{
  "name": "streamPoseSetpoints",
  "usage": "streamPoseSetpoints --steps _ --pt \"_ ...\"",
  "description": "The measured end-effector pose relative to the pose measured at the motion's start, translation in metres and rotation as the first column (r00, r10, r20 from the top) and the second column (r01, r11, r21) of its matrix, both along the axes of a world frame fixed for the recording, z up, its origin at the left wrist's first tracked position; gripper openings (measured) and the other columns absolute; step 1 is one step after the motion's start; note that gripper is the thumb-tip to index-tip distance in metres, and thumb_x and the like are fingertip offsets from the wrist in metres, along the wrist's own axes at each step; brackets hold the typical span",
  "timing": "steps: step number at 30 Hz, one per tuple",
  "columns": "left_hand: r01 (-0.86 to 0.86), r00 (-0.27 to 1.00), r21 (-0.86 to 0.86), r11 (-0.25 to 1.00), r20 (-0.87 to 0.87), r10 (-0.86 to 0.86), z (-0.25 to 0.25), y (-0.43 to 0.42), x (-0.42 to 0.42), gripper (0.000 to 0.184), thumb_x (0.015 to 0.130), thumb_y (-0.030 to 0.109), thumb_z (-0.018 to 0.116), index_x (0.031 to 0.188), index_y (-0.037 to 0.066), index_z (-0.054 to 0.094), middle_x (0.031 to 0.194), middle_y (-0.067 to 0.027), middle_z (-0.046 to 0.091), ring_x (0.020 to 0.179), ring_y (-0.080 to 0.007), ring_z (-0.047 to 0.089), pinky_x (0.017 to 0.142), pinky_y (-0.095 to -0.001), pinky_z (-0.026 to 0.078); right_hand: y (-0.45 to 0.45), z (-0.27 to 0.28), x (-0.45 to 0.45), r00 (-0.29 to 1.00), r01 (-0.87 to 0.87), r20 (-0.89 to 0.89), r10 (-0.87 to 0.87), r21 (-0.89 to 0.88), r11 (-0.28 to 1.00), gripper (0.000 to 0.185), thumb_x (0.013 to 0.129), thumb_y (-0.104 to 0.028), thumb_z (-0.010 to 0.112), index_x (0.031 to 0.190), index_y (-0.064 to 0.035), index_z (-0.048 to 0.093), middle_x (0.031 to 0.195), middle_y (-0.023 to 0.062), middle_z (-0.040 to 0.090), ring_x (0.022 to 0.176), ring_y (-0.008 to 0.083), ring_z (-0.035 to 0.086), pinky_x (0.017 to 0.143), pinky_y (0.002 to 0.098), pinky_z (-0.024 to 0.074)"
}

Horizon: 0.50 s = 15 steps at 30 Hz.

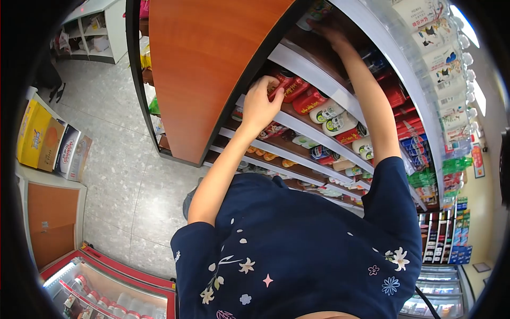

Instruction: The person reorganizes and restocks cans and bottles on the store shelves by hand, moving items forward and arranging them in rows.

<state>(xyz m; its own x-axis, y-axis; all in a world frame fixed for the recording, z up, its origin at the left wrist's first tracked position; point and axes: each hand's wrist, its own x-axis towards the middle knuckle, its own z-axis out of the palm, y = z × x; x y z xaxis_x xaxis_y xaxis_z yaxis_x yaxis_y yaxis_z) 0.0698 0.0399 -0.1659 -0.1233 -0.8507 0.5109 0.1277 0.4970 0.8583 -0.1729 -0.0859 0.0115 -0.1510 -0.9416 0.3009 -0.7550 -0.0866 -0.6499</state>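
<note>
My left hand (262, 103) is at the end of a middle shelf, its thumb and fingers curled around a red can (278, 85). More red cans (308, 100) with yellow lettering stand beside it in the same row, followed by white bottles (340, 123) with green print. Deep in the shelf above, my right hand (328, 33) reaches toward a pale item (314, 17) with some green on it. Shadow dims that spot, so I cannot tell whether the fingers close on it.
A wooden end panel (207, 64) borders the shelves on the left. Clear plastic bottles (438, 58) line the top of the unit. Cartons (45, 137) sit at far left, above a red-rimmed glass cooler (114, 271) at lower left. Grey tiled floor (114, 122) lies between.
</note>
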Motion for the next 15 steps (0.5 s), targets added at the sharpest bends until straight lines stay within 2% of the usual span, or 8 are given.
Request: streamPoseSetpoints --steps 1,2,4,5,7,9,11,15 --pt "-0.023 0.999 -0.038 0.999 0.029 0.024 -0.002 0.0 0.001 0.023 0.086 0.014 0.066 0.102 -0.002 0.06 0.097 -0.0161 0.068 0.091 -0.0278 0.067 0.081 -0.0345 0.053 -0.004 0.002 -0.012 0.99 -0.134 0.055 0.131 0.046 0.99 0.075 0.075 -0.033 0.083 0.132 -0.0023 0.048 0.125 0.0112 0.059 0.114 0.0218 0.057 0.1 0.0331 0.0439" --pt "-0.024 0.999 -0.032 0.999 0.021 0.024 -0.004 0.001 0.002 0.023 0.086 0.014 0.066 0.102 -0.002 0.06 0.097 -0.0161 0.068 0.092 -0.0278 0.067 0.081 -0.0345 0.053 0.001 0.016 -0.033 0.883 -0.433 0.234 0.406 0.078 0.898 0.074 0.074 -0.032 0.084 0.132 -0.0024 0.048 0.125 0.0108 0.059 0.114 0.0218 0.057 0.1 0.0328 0.0445" --pt "-0.025 1.0 -0.023 0.999 0.012 0.026 -0.005 0.003 0.004 0.023 0.086 0.014 0.066 0.102 -0.002 0.06 0.097 -0.0162 0.068 0.092 -0.0279 0.067 0.082 -0.0345 0.053 -0.005 0.014 -0.032 0.859 -0.453 0.301 0.414 0.069 0.889 0.072 0.074 -0.029 0.084 0.131 -0.0027 0.049 0.125 0.01 0.059 0.114 0.0216 0.057 0.098 0.0322 0.046" --pt "-0.033 0.999 -0.023 0.999 0.024 0.034 -0.006 0.003 0.004 0.023 0.086 0.014 0.066 0.102 -0.001 0.06 0.098 -0.0163 0.068 0.092 -0.0279 0.067 0.082 -0.0346 0.052 -0.019 -0.003 -0.02 0.968 -0.174 0.19 0.161 0.054 0.983 0.071 0.074 -0.027 0.084 0.131 -0.0027 0.049 0.125 0.0096 0.059 0.114 0.0214 0.057 0.097 0.0319 0.0469" --pt "-0.047 0.998 -0.021 0.999 0.046 0.048 -0.007 0.005 0.004 0.023 0.086 0.014 0.066 0.102 -0.001 0.06 0.098 -0.0164 0.068 0.092 -0.0281 0.067 0.083 -0.0349 0.052 -0.035 -0.022 -0.032 0.992 0.053 0.115 -0.053 0.006 0.999 0.068 0.075 -0.023 0.083 0.131 -0.0039 0.049 0.125 0.0089 0.059 0.114 0.021 0.057 0.096 0.0315 0.0479" --pt "-0.06 0.997 -0.018 0.998 0.037 0.061 -0.009 0.007 0.004 0.023 0.086 0.015 0.066 0.102 -0.001 0.06 0.099 -0.0166 0.068 0.092 -0.0282 0.067 0.084 -0.0353 0.052 -0.045 -0.027 -0.054 0.981 -0.08 0.176 0.08 -0.008 0.997 0.065 0.076 -0.019 0.082 0.131 -0.0059 0.05 0.125 0.0086 0.059 0.113 0.0205 0.058 0.095 0.0313 0.0481" --pt "-0.067 0.997 -0.016 0.998 0.029 0.067 -0.011 0.006 0.003 0.025 0.086 0.015 0.066 0.103 -0.002 0.06 0.1 -0.0172 0.068 0.094 -0.0286 0.067 0.086 -0.0356 0.052 -0.034 -0.018 -0.063 0.885 -0.326 0.376 0.277 0.074 0.942 0.06 0.077 -0.02 0.08 0.129 -0.0083 0.053 0.125 0.0074 0.059 0.114 0.019 0.057 0.098 0.0319 0.0458" --pt "-0.062 0.998 -0.03 0.998 0.014 0.063 -0.016 0.003 -0.005 0.033 0.087 0.017 0.067 0.111 -0.003 0.058 0.109 -0.0197 0.066 0.103 -0.0299 0.064 0.091 -0.0363 0.05 -0.078 -0.038 -0.124 0.914 -0.183 0.392 0.104 0.168 0.969 0.05 0.079 -0.023 0.077 0.124 -0.0124 0.059 0.124 0.0051 0.06 0.118 0.0161 0.053 0.103 0.0334 0.0394"
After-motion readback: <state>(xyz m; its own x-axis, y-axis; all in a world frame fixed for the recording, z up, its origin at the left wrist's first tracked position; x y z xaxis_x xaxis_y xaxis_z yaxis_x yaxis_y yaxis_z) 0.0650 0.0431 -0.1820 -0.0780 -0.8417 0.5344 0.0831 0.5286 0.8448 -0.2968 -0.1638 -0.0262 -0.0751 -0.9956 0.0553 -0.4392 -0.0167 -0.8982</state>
